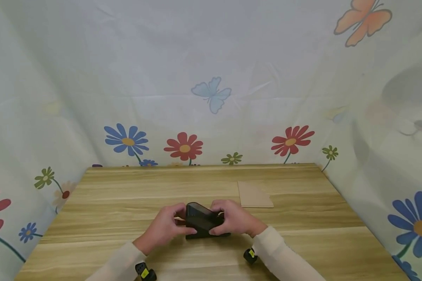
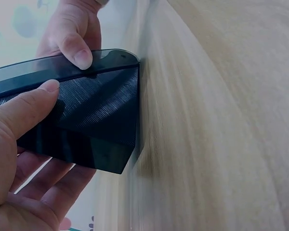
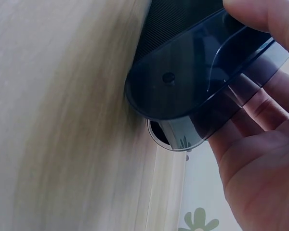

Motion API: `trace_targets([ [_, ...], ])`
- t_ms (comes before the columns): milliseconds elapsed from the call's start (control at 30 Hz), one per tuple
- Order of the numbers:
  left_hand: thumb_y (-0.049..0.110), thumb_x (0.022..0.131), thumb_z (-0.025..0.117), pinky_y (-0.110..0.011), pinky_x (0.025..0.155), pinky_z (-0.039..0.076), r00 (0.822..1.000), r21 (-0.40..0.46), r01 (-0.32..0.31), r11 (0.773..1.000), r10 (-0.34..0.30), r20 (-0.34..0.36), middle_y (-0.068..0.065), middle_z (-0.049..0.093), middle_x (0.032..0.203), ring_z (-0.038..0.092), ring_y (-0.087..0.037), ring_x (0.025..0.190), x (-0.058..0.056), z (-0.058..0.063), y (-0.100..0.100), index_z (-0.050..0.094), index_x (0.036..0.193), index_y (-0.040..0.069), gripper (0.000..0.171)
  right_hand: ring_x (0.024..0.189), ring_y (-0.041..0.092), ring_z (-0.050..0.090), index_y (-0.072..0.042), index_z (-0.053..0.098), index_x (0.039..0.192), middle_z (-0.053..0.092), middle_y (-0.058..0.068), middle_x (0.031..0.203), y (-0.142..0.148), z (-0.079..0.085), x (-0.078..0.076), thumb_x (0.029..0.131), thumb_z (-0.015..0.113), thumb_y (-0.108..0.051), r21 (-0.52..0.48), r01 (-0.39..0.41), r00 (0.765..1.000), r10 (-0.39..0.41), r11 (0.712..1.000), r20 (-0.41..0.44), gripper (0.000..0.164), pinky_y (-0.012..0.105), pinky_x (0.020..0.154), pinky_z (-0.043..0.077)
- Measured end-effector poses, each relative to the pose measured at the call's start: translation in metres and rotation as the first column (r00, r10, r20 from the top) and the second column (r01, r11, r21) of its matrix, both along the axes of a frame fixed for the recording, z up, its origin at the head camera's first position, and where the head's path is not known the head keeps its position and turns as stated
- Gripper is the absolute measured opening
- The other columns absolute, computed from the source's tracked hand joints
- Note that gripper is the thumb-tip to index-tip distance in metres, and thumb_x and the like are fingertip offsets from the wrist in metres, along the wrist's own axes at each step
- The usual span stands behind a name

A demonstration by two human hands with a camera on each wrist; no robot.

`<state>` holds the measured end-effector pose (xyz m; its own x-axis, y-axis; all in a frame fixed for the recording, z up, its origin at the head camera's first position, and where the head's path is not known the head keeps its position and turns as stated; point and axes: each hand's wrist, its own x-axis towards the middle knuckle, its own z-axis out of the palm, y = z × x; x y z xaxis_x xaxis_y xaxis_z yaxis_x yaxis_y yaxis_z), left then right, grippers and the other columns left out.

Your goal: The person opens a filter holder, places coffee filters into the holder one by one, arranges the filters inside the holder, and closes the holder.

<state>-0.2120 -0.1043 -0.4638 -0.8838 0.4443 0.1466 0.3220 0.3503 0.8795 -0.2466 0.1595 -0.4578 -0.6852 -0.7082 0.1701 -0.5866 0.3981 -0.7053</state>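
Note:
A small black box with a ribbed face and a smoky see-through lid is on the wooden table, between both hands. My left hand grips its left side, the thumb lying on the ribbed face and the other fingers behind. At the other side my right hand holds the lid between thumb and fingers. One rounded lid end with a small round pivot shows in the right wrist view, close to the tabletop. What the box holds inside is hidden.
A flat beige card lies behind the right hand on the wooden table. White cloth printed with flowers and butterflies hangs at the back and both sides. Black wrist cameras sit below the sleeves.

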Motion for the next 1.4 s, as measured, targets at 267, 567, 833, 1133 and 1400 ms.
trace_targets([
  [267, 0.029, 0.079, 0.09, -0.029, 0.084, 0.06, 1.0, 0.005, 0.009, 1.0, -0.009, 0.014, 0.005, 0.075, 0.103, 0.072, -0.013, 0.096, -0.005, -0.0033, -0.0011, 0.069, 0.114, 0.023, 0.041, 0.081, 0.004, 0.054, -0.022, 0.076, 0.096, 0.063, -0.012, 0.09, -0.001, 0.0022, -0.0006, 0.074, 0.089, -0.022, 0.029, 0.023, 1.0, -0.023, 0.999, -0.018, 0.026, 0.022, 0.073, 0.047],
  [567, 0.029, 0.08, 0.089, -0.028, 0.084, 0.06, 1.0, 0.009, 0.027, 1.0, -0.027, -0.001, 0.001, 0.075, 0.106, 0.071, -0.011, 0.094, -0.0085, -0.0023, -0.0029, 0.07, 0.117, 0.019, 0.042, 0.08, 0.005, 0.054, -0.021, 0.076, 0.095, 0.063, -0.013, 0.089, -0.0023, 0.0077, 0.0014, 0.074, 0.089, -0.021, 0.054, 0.052, 0.999, -0.052, 0.997, -0.008, 0.025, 0.022, 0.072, 0.046],
  [833, 0.03, 0.08, 0.089, -0.027, 0.085, 0.059, 0.999, -0.006, 0.032, 0.999, -0.032, -0.014, 0.003, 0.074, 0.106, 0.07, -0.01, 0.094, -0.0099, -0.0031, -0.0047, 0.069, 0.119, 0.021, 0.045, 0.081, 0.005, 0.054, -0.021, 0.075, 0.097, 0.062, -0.013, 0.089, -0.0049, 0.0073, 0.0009, 0.074, 0.088, -0.019, 0.059, 0.071, 0.997, -0.071, 0.996, 0.005, 0.027, 0.021, 0.074, 0.047],
  [1133, 0.03, 0.08, 0.089, -0.026, 0.085, 0.059, 1.0, -0.004, 0.029, 1.0, -0.029, 0.01, 0.006, 0.074, 0.104, 0.07, -0.011, 0.093, -0.0073, -0.0052, -0.0031, 0.069, 0.118, 0.022, 0.043, 0.08, 0.005, 0.054, -0.021, 0.074, 0.095, 0.061, -0.013, 0.089, -0.0046, 0.0054, 0.005, 0.072, 0.087, -0.019, 0.066, 0.082, 0.997, -0.083, 0.994, 0.005, 0.027, 0.021, 0.073, 0.046],
  [1400, 0.03, 0.082, 0.088, -0.025, 0.085, 0.059, 0.999, 0.002, 0.038, 0.999, -0.038, 0.005, 0.007, 0.074, 0.105, 0.07, -0.011, 0.094, -0.0081, -0.0081, -0.0029, 0.069, 0.118, 0.024, 0.042, 0.083, 0.006, 0.055, -0.017, 0.074, 0.099, 0.064, -0.01, 0.094, -0.0046, 0.0062, 0.0059, 0.073, 0.087, -0.018, 0.093, 0.091, 0.995, -0.094, 0.992, 0.031, 0.03, 0.022, 0.077, 0.048],
])
